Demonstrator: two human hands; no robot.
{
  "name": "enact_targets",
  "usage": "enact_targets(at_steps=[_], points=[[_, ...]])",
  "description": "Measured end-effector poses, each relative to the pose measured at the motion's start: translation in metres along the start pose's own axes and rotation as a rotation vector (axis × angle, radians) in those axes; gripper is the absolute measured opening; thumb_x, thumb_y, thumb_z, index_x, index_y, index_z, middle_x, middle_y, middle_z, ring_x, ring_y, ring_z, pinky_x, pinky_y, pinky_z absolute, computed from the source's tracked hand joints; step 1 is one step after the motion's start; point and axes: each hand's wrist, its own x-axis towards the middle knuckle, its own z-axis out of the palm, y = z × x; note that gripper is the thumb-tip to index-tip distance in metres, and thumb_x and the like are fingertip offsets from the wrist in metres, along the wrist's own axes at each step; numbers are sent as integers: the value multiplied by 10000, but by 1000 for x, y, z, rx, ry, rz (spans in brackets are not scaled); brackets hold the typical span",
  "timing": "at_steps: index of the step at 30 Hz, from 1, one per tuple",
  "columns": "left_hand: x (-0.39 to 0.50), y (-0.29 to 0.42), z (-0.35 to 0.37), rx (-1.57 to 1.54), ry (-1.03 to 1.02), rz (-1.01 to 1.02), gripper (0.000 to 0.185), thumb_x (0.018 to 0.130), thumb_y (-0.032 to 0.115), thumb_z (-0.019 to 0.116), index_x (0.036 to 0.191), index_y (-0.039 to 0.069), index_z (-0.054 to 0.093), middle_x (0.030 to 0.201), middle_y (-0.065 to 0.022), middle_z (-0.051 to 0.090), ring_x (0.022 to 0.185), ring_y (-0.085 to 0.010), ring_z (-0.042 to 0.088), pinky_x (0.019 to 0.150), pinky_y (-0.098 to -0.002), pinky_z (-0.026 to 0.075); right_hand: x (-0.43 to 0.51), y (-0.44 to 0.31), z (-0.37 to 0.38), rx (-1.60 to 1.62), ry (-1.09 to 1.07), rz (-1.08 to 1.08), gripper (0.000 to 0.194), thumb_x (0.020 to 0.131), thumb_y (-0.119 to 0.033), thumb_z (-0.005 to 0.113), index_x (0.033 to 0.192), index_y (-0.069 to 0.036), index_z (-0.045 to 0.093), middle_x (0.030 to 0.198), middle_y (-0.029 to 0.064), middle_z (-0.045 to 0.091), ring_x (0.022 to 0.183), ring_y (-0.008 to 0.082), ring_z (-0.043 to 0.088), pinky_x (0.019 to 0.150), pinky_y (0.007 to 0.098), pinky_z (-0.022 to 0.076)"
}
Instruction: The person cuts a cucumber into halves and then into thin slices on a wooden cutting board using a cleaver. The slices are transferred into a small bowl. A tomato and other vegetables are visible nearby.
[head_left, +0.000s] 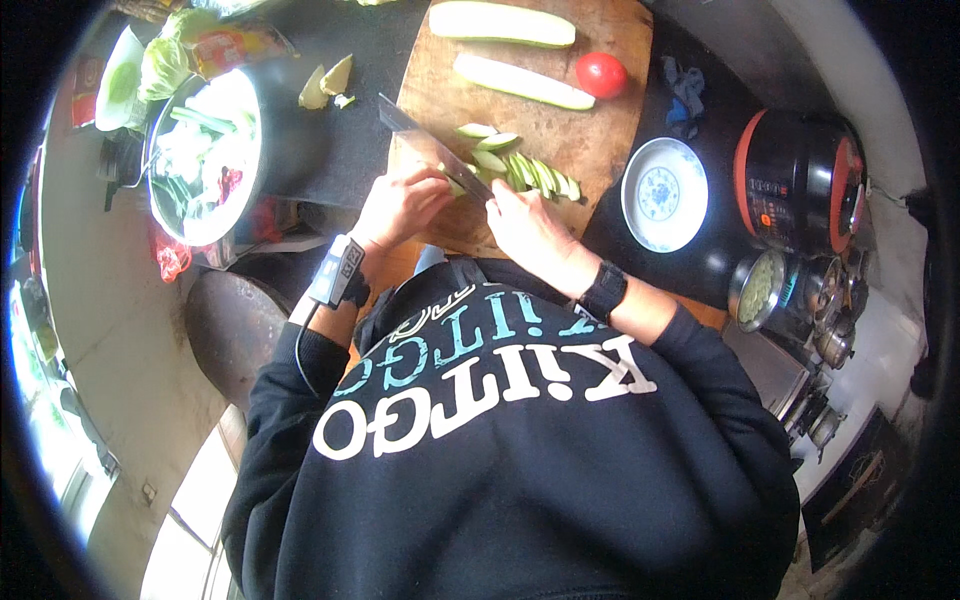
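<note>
My right hand (531, 226) grips the handle end of a kitchen knife (429, 142), whose broad blade slants up and left across the wooden cutting board (431, 82). Against the blade's left side, the bent fingers of my left hand (405, 202) hold a green zucchini piece (454, 186), mostly covered by them. Right of the blade lies an overlapping row of zucchini slices (536, 176), with a few loose slices (491, 141) above it. Two long peeled-looking zucchini halves (502, 24) and a red tomato (601, 75) rest on the far part of the board.
Right of the board are a blue-patterned white plate (636, 221), a black and red electric cooker (799, 180) and a metal bowl (780, 262). To the left stand a large basin of cut vegetables (255, 142), pale scraps (326, 82) and a cabbage (163, 67). A round dark pan (229, 330) sits lower left.
</note>
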Motion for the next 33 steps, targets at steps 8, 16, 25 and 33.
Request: enact_targets(at_steps=[8, 16, 25, 33], points=[[1, -1, -1, 47, -20, -12, 103, 794, 116, 770, 875, 95, 710, 918, -53, 666, 802, -266, 679, 703, -358, 565, -14, -8, -30, -44, -10, -107, 143, 943, -73, 551, 1028, 41, 548, 698, 260, 623, 698, 425, 667, 576, 461, 526], [-3, -4, 1, -19, 23, 20, 135, 800, 89, 744, 930, 84, 708, 973, -66, 666, 845, -266, 678, 711, -350, 571, 7, 0, 8, -56, -29, -42, 153, 958, -100, 539, 1032, 33, 555, 667, 240, 612, 657, 409, 660, 557, 442, 521], [-5, -5, -6, -42, -1, 37, 132, 787, 32, 738, 910, 60, 699, 939, -75, 666, 880, -269, 674, 758, -355, 563, -10, -10, -27, -59, 23, -150, 157, 951, -85, 541, 1033, 49, 548, 667, 254, 611, 684, 426, 657, 575, 468, 524], [-7, -9, -4, -15, -20, 35, 146, 779, 54, 761, 912, 66, 702, 947, -75, 670, 899, -269, 671, 774, -356, 561, -3, 1, 7, -123, -30, -135, 166, 938, -79, 549, 1045, 48, 554, 689, 240, 616, 674, 403, 660, 586, 452, 527]])
